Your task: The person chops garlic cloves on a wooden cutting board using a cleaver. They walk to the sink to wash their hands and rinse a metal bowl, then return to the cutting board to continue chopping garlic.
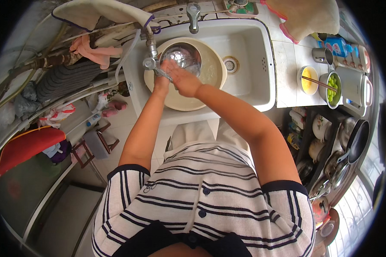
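A shiny stainless steel bowl (185,57) is tilted over a cream plastic basin (218,53), which holds water and stands in the white sink (255,35). My left hand (161,80) grips the bowl at its near left rim, with its fingers partly behind the tap. Across the bowl's near edge lies my right hand (185,78), its fingers extended close to my left hand; whether it grips the rim is hidden. A metal tap (149,63) with a long lever reaches over my left hand.
A second tap (193,17) rises behind the sink, near the drain (230,65). On the right counter are a bowl of yellow liquid (306,85) with chopsticks across it, a bowl of green pods (333,88) and a metal cup (322,56). Cloths (95,51) hang at left.
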Demonstrator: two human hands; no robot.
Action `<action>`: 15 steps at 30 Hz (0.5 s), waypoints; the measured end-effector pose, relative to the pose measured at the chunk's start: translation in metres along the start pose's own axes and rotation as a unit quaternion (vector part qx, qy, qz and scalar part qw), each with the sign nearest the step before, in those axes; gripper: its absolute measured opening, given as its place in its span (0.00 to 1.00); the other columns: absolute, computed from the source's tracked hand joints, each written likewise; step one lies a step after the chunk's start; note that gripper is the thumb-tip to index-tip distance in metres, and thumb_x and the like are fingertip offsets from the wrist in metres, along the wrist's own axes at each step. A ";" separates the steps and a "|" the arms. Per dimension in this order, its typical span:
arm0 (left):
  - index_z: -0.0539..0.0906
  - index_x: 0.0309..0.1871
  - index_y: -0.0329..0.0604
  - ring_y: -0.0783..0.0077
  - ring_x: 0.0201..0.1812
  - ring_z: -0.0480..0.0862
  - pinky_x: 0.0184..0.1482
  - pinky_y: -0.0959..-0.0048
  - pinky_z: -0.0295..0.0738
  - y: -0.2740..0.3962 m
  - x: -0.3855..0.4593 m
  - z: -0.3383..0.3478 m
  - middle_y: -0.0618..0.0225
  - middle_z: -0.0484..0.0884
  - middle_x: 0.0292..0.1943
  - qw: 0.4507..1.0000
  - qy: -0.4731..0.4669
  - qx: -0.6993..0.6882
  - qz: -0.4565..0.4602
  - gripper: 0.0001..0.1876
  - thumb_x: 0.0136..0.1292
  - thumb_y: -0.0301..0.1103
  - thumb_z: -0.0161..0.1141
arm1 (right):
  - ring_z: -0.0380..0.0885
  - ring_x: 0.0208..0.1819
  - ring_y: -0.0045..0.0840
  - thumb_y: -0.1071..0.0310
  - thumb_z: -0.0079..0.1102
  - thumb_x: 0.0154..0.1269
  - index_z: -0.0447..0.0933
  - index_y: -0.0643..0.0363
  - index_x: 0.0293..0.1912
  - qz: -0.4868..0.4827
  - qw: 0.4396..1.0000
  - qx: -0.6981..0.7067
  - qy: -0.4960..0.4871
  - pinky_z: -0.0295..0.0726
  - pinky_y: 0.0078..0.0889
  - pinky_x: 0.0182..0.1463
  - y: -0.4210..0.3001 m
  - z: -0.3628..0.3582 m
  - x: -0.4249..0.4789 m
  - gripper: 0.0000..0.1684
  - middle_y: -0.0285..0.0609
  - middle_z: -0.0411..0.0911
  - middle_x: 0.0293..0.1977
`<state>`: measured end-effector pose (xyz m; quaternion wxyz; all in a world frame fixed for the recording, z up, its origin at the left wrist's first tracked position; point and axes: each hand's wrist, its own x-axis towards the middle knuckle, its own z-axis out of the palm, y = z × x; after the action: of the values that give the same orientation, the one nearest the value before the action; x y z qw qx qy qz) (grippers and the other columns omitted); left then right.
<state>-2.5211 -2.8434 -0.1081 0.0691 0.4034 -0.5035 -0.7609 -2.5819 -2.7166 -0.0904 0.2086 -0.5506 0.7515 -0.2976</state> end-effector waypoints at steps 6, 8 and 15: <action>0.71 0.59 0.42 0.70 0.46 0.77 0.50 0.75 0.72 0.057 -0.017 0.000 0.64 0.76 0.51 0.976 -0.153 0.137 -0.068 0.24 0.62 0.43 0.54 | 0.69 0.62 0.32 0.74 0.56 0.52 0.63 0.47 0.64 -0.128 0.988 -0.086 -0.006 0.71 0.36 0.61 0.041 -0.016 -0.047 0.37 0.38 0.68 0.61; 0.69 0.60 0.43 0.68 0.47 0.77 0.48 0.72 0.75 0.052 -0.015 0.002 0.62 0.75 0.50 0.979 -0.142 0.122 -0.081 0.26 0.60 0.43 0.54 | 0.74 0.56 0.32 0.74 0.56 0.52 0.68 0.47 0.60 -0.101 0.991 -0.084 0.027 0.74 0.36 0.58 0.043 -0.017 -0.050 0.33 0.36 0.74 0.56; 0.69 0.57 0.42 0.69 0.41 0.77 0.41 0.71 0.75 -0.027 -0.018 0.010 0.66 0.74 0.45 0.987 -0.043 -0.102 -0.115 0.24 0.55 0.33 0.55 | 0.78 0.52 0.27 0.71 0.54 0.55 0.72 0.42 0.57 0.052 0.996 0.022 0.075 0.76 0.37 0.53 0.004 -0.014 -0.041 0.27 0.35 0.78 0.51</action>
<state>-2.5075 -2.8139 -0.1190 0.0000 0.4161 -0.3763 -0.8278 -2.5807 -2.6741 -0.0833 0.1789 -0.4819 0.7861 -0.3433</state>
